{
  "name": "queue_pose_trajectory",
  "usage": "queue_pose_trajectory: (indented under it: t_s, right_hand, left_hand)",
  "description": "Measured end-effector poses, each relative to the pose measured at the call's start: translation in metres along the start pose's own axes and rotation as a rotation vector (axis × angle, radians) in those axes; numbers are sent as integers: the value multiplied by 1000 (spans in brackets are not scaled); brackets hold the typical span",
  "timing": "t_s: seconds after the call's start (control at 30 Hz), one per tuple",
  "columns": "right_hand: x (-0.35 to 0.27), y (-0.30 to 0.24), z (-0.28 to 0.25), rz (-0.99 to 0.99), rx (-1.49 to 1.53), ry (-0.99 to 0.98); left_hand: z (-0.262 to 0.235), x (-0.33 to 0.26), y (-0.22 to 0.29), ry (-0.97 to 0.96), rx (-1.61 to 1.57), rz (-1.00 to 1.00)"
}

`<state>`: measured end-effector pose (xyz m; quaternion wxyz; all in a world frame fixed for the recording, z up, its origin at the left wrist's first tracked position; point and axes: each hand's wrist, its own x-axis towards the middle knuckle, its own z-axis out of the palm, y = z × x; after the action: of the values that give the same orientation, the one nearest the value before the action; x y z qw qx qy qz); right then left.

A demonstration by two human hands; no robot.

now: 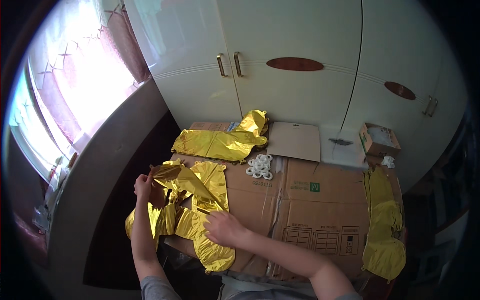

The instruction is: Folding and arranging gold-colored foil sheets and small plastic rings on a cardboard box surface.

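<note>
A flat, uninflated gold foil balloon (186, 181) is lifted at the left of the cardboard surface. My left hand (143, 186) is closed in a pinch on its far left edge. Lower down and to the right, my right hand (224, 229) has its fingers closed on the near end of the same foil. Under and around both hands lie more gold foil balloons (216, 256), overlapping and crumpled, some hanging past the cardboard's left edge. My right fingertips are partly hidden by the hand itself. A pile of small white rings (259, 166) sits beyond my right hand.
Flattened brown cardboard (320, 200) covers the work surface. Another stack of gold foil (212, 145) lies at the back left beside a grey-brown board (294, 141). More gold foil (384, 230) drapes over the right edge. A small open box (378, 141) holds clear plastic. White cabinets stand behind.
</note>
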<state>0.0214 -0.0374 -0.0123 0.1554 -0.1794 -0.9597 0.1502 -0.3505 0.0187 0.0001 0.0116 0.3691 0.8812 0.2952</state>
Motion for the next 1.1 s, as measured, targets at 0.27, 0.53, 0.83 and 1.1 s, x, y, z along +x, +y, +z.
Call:
queue_pose_trajectory:
  t_s: [0.27,0.53,0.83,1.1]
  right_hand:
    - [69,43,9,80,-496,86]
    - [56,55,12,303,-324,3]
    - [-25,-1,-16,-233,-25,-162]
    - [-62,-36,11,-380,-175,18]
  left_hand:
    - [5,9,-13,-55,-41,16]
    - [16,7,-22,-25,-49,9]
    - [-41,-87,32,96,6,696]
    - [-87,-244,67,-582,45,986]
